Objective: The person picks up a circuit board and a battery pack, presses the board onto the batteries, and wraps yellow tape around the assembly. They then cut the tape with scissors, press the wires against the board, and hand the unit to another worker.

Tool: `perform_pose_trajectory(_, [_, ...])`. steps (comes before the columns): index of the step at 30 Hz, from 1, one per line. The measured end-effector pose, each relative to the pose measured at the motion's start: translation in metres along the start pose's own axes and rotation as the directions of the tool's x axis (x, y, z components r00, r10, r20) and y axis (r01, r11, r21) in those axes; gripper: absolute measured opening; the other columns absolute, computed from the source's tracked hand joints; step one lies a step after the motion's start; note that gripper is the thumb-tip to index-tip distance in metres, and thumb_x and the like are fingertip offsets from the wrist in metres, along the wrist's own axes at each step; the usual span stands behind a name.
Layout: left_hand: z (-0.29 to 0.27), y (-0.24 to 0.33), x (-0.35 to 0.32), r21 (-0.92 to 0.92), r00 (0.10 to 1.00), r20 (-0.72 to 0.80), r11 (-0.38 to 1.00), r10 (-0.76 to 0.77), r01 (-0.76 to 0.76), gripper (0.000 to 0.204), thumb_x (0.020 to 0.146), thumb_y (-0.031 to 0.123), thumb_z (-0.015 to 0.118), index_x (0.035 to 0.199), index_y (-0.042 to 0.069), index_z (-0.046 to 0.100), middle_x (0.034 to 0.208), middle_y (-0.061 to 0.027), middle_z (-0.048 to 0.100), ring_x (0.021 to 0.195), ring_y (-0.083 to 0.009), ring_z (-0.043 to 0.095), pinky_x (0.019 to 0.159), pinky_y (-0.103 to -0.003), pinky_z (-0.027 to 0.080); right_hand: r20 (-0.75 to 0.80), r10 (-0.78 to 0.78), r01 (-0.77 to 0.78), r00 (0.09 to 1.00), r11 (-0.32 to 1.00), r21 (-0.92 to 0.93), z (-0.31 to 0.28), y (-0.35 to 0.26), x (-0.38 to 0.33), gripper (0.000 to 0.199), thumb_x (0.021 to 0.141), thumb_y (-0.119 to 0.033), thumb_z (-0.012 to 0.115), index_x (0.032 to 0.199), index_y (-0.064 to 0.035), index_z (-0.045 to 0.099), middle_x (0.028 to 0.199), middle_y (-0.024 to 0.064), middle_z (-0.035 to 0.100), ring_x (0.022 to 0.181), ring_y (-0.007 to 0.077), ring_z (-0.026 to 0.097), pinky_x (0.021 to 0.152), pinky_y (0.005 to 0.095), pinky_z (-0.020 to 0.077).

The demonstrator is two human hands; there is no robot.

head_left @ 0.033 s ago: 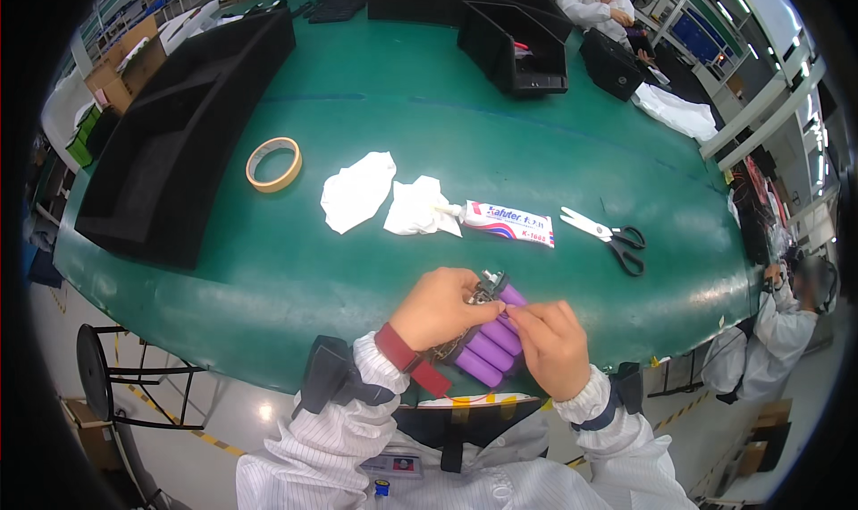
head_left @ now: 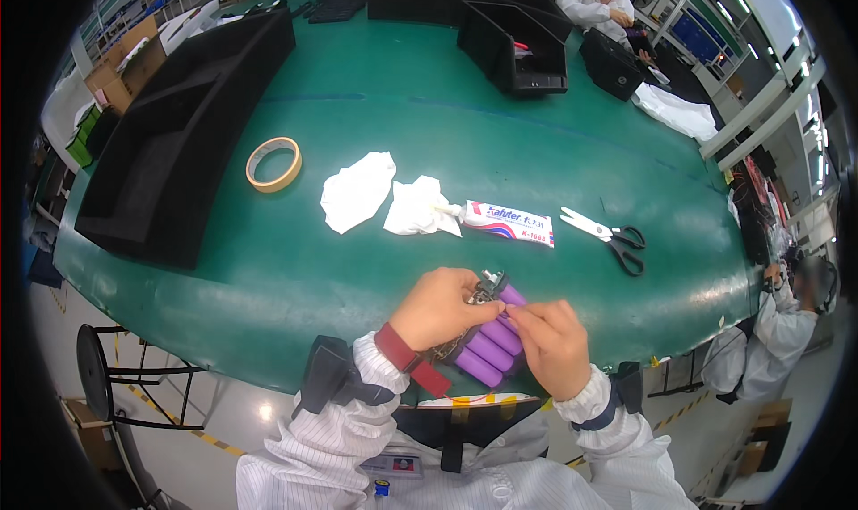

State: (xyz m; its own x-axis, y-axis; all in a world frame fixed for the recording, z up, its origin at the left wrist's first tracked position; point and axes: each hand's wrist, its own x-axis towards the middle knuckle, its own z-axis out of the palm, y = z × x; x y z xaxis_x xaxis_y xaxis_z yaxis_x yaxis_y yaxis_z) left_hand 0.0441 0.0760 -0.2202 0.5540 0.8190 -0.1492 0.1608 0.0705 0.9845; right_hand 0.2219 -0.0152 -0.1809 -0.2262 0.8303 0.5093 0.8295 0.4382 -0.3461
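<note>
A battery pack of several purple cylindrical cells (head_left: 480,360) lies tilted at the table's near edge. My left hand (head_left: 440,311) is closed over its upper left side, covering part of the end where a circuit board and metal contacts show. My right hand (head_left: 552,347) is closed in a pinch at the top of the cells, its fingertips meeting my left thumb and index finger. Whatever is between those fingertips is too small to make out. Beyond the hands lies a white glue tube (head_left: 508,222), its nozzle resting on a crumpled white tissue (head_left: 420,208).
Black-handled scissors (head_left: 617,237) lie right of the tube. A second white tissue (head_left: 357,191) and a tape roll (head_left: 273,165) are to the left. Black trays (head_left: 170,143) line the left side, and a black bin (head_left: 514,59) stands at the back. Two other people work nearby.
</note>
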Motion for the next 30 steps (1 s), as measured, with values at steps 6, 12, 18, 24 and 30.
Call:
perform_pose_trajectory(6, [0.0,0.002,0.0,-0.009,1.0,0.012,1.0,-0.012,0.012,0.038,0.079,0.029,0.077,0.089,-0.006,0.069,0.073,-0.0137,0.069,0.063,-0.019,0.064,0.061,-0.032,0.05,-0.022,0.086,-0.086,0.996,0.996,-0.004,0.001,-0.002,0.003,0.026,0.074,-0.005,0.08,0.099,-0.0043,0.074,0.088,0.0082,0.066,0.076,0.0259,0.061,0.065,0.0348,0.052])
perform_pose_trajectory(12, [-0.002,0.002,-0.001,0.018,1.0,0.017,0.999,-0.026,0.026,0.038,0.08,0.029,0.077,0.089,-0.007,0.069,0.073,-0.0141,0.069,0.064,-0.0185,0.064,0.061,-0.032,0.05,-0.023,0.085,-0.085,0.996,0.996,-0.039,0.001,-0.01,0.007,0.022,0.075,-0.007,0.079,0.097,-0.0043,0.074,0.088,0.0076,0.066,0.077,0.0259,0.061,0.066,0.035,0.0523])
perform_pose_trajectory(18, [-0.002,0.006,-0.003,-0.006,0.999,0.018,0.999,-0.032,0.032,0.038,0.08,0.029,0.077,0.09,-0.007,0.069,0.073,-0.013,0.069,0.064,-0.0171,0.064,0.06,-0.031,0.05,-0.078,0.063,-0.068,0.995,0.996,-0.061,0.005,-0.012,0.003,0.018,0.074,-0.004,0.078,0.091,-0.004,0.072,0.087,0.0068,0.066,0.076,0.0252,0.062,0.066,0.0351,0.0524])
perform_pose_trajectory(24, [-0.004,0.01,-0.002,-0.007,0.996,0.052,0.997,-0.076,0.076,0.035,0.081,0.027,0.076,0.089,-0.006,0.069,0.074,-0.0116,0.07,0.064,-0.0152,0.063,0.06,-0.03,0.049,-0.099,0.026,-0.031,0.995,0.998,-0.058,0.007,-0.011,0.0,0.018,0.072,-0.001,0.077,0.089,-0.0037,0.071,0.086,0.0061,0.066,0.073,0.0248,0.062,0.063,0.0339,0.0525])
perform_pose_trajectory(30, [-0.007,0.014,-0.003,-0.122,0.987,0.089,0.982,-0.131,0.142,0.035,0.084,0.022,0.076,0.1,-0.008,0.063,0.077,-0.0082,0.069,0.065,-0.0108,0.062,0.056,-0.025,0.048,-0.094,0.005,-0.008,0.996,0.999,-0.04,0.007,-0.009,0.0,0.019,0.071,-0.001,0.078,0.088,-0.0039,0.071,0.085,0.0063,0.065,0.072,0.0248,0.062,0.062,0.0336,0.053])
